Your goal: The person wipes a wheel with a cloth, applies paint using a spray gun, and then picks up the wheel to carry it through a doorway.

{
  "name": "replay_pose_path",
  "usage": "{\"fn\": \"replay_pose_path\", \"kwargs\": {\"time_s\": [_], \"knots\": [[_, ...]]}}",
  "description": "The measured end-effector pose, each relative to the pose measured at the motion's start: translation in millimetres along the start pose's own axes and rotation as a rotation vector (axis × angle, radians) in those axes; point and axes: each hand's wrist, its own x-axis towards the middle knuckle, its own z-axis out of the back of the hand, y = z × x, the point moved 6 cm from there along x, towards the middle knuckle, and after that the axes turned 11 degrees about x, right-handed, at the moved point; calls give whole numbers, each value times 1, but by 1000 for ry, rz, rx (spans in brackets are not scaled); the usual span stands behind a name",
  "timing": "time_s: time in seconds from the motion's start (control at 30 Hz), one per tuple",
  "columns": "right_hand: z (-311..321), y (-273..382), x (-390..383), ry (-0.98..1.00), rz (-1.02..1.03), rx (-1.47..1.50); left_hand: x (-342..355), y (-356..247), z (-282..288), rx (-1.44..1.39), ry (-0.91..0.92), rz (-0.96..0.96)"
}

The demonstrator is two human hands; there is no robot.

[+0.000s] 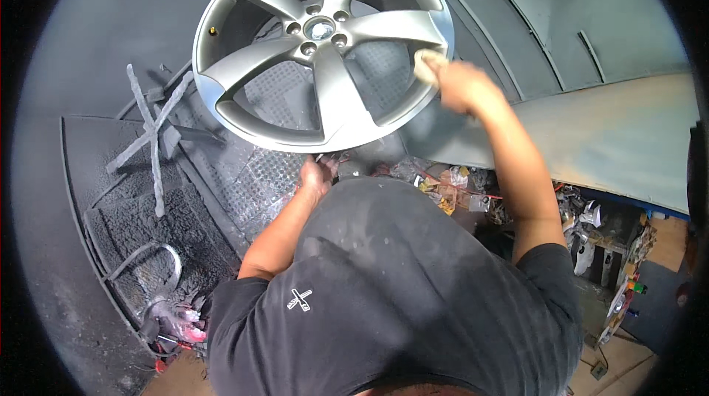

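A silver alloy wheel (343, 97) with broad spokes is in front of me, its hub and bolt holes facing up. My right hand (459, 86) is at the right side of its rim, closed on a beige cloth (428, 65) that touches the rim's outer edge. Motion slightly blurs this hand. Below the rim's near edge, close to my body, is my left hand (317, 176). Its fingers look curled and are partly hidden; a small dark shape shows by them, too unclear to name.
At the left stands a grey-coated crossed metal stand (153, 129). A dark, rough mat (148, 237) lies nearer, with a bent hose (173, 263) on it. To the right runs a pale panel (605, 141), with a cluttered shelf (602, 248) below. Patterned sheets (273, 182) cover the floor beneath the wheel.
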Motion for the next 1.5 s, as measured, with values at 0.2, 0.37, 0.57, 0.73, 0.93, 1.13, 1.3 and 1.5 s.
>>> {"fn": "replay_pose_path", "kwargs": {"time_s": [0.2,0.37,0.57,0.73,0.93,1.13,1.3,1.5], "knots": [[-70,127,-80,299,226,275,16,-5,7,30,41,48],[-96,74,-75,32,312,312,34,-51,20,164,99,-186],[-103,8,-66,-461,377,295,131,-117,113,297,82,-292],[-101,17,-62,-438,389,279,119,-207,119,217,-66,-389],[-87,-13,-58,-486,337,245,105,-189,113,114,73,-252],[-65,-57,-22,-389,9,263,112,-169,98,7,123,-251],[-32,-90,22,-489,-137,323,114,-192,101,150,112,-315],[-85,-70,0,-638,-172,495,91,-150,108,169,230,-189]]}}
